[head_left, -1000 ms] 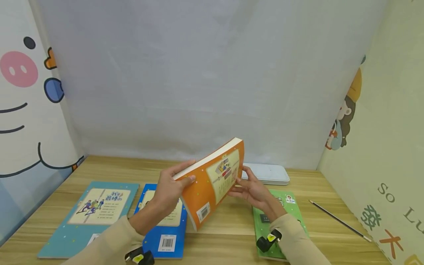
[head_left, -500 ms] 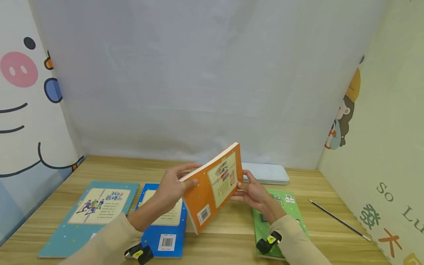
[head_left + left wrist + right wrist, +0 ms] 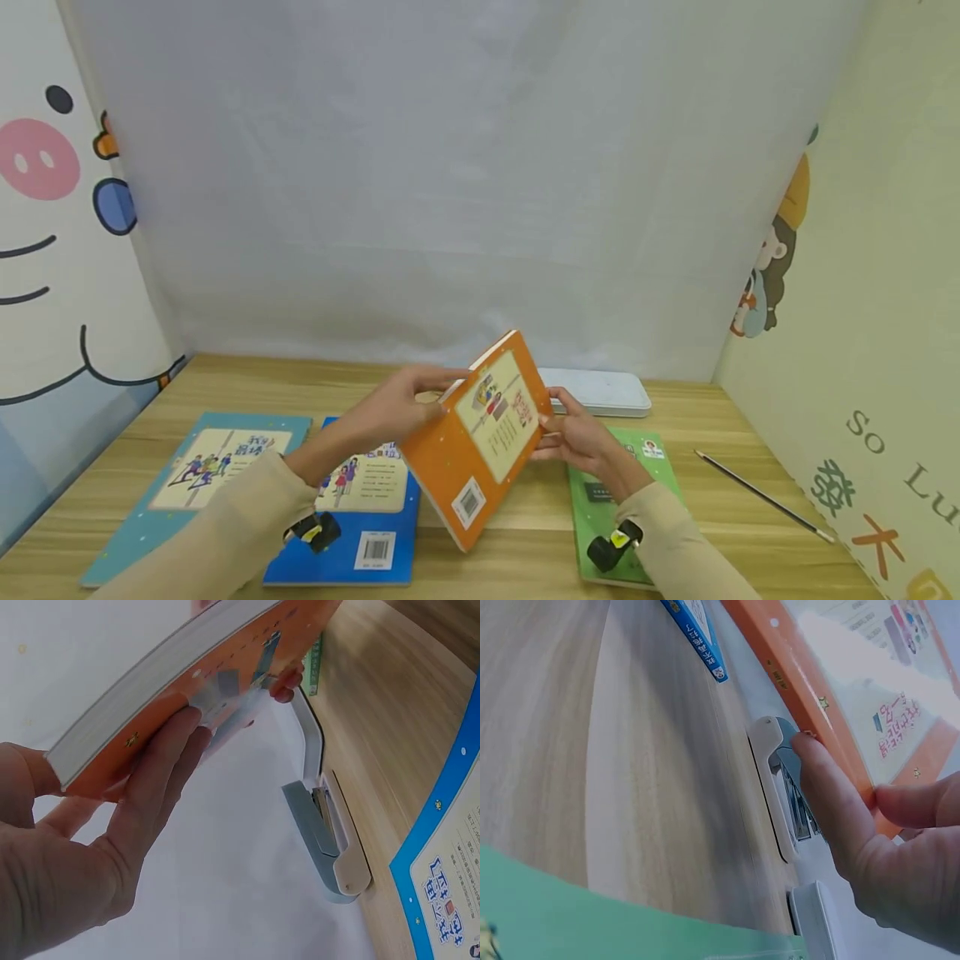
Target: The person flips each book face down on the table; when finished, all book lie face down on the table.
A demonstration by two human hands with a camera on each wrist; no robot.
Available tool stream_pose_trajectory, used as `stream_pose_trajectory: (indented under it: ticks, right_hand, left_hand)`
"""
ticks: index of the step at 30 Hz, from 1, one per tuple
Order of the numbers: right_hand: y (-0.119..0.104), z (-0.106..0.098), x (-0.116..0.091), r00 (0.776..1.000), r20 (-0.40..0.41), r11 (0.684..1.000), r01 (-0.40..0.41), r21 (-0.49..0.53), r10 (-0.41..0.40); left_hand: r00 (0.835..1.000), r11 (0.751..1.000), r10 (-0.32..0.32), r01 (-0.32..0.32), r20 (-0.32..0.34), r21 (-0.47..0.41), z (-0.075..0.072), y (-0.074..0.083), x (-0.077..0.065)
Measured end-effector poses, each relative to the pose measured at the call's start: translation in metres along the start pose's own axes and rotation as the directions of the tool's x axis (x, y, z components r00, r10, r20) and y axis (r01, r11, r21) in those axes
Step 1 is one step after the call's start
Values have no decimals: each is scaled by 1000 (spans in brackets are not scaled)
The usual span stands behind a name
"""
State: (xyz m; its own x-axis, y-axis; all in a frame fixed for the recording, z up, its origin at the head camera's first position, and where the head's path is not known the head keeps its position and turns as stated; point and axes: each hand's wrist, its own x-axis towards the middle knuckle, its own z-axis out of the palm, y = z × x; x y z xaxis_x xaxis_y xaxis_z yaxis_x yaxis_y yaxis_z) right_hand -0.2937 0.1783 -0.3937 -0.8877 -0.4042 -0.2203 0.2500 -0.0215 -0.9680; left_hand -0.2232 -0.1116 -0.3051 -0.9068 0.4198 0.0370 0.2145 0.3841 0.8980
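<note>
Both hands hold an orange book point(image 3: 480, 450) tilted above the table, its back cover with a barcode turned to the head camera. My left hand point(image 3: 401, 406) grips the book's upper left edge, thumb on the back cover and fingers behind. At the right edge my right hand point(image 3: 581, 437) pinches the spine side between thumb and fingers; the right wrist view shows this thumb and finger point(image 3: 825, 795) closely. Below the left forearm lies a blue book point(image 3: 375, 521), partly covered by the sleeve. Under the right wrist is a green book point(image 3: 592, 533).
A teal book point(image 3: 142, 533) lies at the far left. At the back stands a long white case point(image 3: 607, 392). A stapler point(image 3: 322, 840), hidden behind the orange book in the head view, lies near it. A pencil point(image 3: 765, 497) rests at the right by the printed side wall.
The orange book has turned so that its back cover faces the head camera more fully, and its top has shifted left. The left hand has turned with it; both hands keep hold.
</note>
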Motion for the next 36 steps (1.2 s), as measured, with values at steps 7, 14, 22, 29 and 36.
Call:
stream_pose_trajectory:
  ticks: [7,14,22,29,36]
  right_hand:
    - [-2,-2,-1,1000,10,998,-12,-68,12]
    - [-10,-6,-3,1000,-5,990,-13,-137,13]
    - [-18,-10,-8,1000,-4,985,18,-173,-20]
    - [-20,-16,-11,998,29,986,57,-158,-54]
    - [-20,-20,-12,994,106,970,65,-233,-42]
  left_hand:
    - [996,996,-84,84,19,18,3,-7,4]
    - [998,999,-47,46,-38,-21,10,-18,-1]
    - [994,972,-78,60,-74,-227,20,-35,-5]
    - [985,904,-142,91,-93,-417,30,-48,-8]
    - [978,875,-189,128,-88,-466,41,-54,-12]
